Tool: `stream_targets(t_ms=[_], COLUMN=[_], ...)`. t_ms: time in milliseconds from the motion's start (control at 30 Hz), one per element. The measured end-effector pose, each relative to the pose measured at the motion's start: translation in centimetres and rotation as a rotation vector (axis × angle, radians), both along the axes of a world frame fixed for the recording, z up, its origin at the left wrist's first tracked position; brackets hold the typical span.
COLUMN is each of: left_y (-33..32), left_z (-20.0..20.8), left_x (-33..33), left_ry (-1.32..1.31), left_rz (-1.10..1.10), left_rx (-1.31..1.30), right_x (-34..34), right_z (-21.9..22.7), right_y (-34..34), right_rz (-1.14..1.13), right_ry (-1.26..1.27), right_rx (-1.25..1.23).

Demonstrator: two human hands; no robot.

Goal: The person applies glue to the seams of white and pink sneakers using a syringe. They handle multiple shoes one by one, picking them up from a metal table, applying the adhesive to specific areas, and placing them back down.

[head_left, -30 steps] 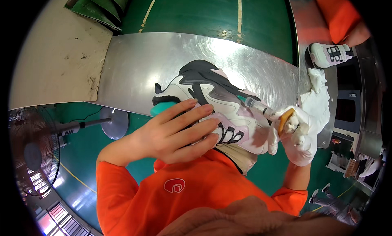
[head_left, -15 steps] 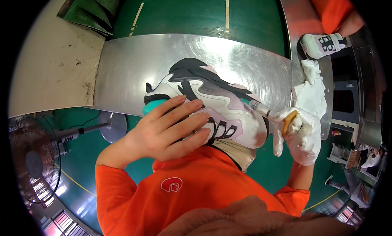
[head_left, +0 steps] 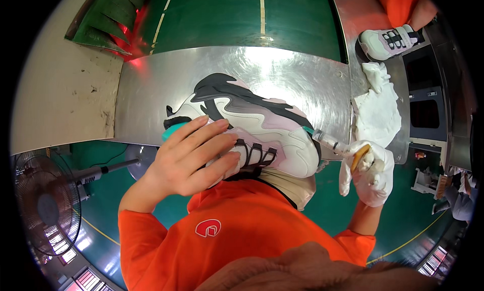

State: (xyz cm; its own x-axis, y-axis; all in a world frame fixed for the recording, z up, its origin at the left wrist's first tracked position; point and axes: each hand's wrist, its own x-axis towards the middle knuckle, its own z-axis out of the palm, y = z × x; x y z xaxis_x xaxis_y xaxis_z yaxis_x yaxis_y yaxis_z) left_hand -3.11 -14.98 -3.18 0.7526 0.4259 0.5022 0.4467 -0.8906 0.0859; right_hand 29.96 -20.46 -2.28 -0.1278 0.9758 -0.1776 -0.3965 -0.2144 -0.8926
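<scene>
Shoe: on its side at the near edge of the metal table, sole facing away from the wearer, toe to the right; teal insert showing at the opening.

Left hand: fingers slightly spread over the shoe's opening and tongue, same spot on the shoe as 1.0 s ago. Thumb hidden; cannot tell whether it grips.

Right hand, white-gloved: fingers curled round the rear of the syringe. Green tip now further along the sole seam, nearer the toe than 1.0 s ago; contact unclear.

Also changed: red glow beside the green flaps, seen in neither earlier frame. White cloth still right of the syringe.
</scene>
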Motion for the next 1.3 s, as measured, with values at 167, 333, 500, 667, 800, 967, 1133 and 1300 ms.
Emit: stream_targets(t_ms=[167, 333, 500, 667, 800, 967, 1133, 1300], left_y=[-0.1, -0.7, -2.1, -3.7, -4.9, -5.6, -5.9, -6.0], left_z=[0.3, 0.4, 0.1, -0.1, -0.2, -1.0, -1.2, -1.4], left_x=[0.4, 1.1, 2.2, 3.6, 4.1, 4.5, 4.5, 4.4], left_ry=[0.032, 0.036, 0.050, 0.074, 0.130, 0.102, 0.097, 0.093], left_rz=[0.028, 0.055, 0.124, 0.202, 0.205, 0.246, 0.251, 0.241], left_rx=[-0.005, -0.027, 0.016, 0.061, 0.047, 0.101, 0.106, 0.123], right_x=[0.9, 1.8, 2.5, 2.4, 2.4, 1.3, 1.2, 0.2], right_z=[-1.7, -3.4, -5.9, -7.4, -8.4, -8.8, -8.8, -8.5], right_y=[-1.3, -2.4, -3.4, -4.4, -5.5, -6.9, -8.5, -9.3], right_rz=[-0.044, -0.086, -0.153, -0.274, -0.305, -0.367, -0.352, -0.376], right_ry=[0.063, 0.148, 0.194, 0.295, 0.429, 0.458, 0.402, 0.454], right_rx=[0.038, 0.077, 0.156, 0.169, 0.122, 0.149, 0.136, 0.149])
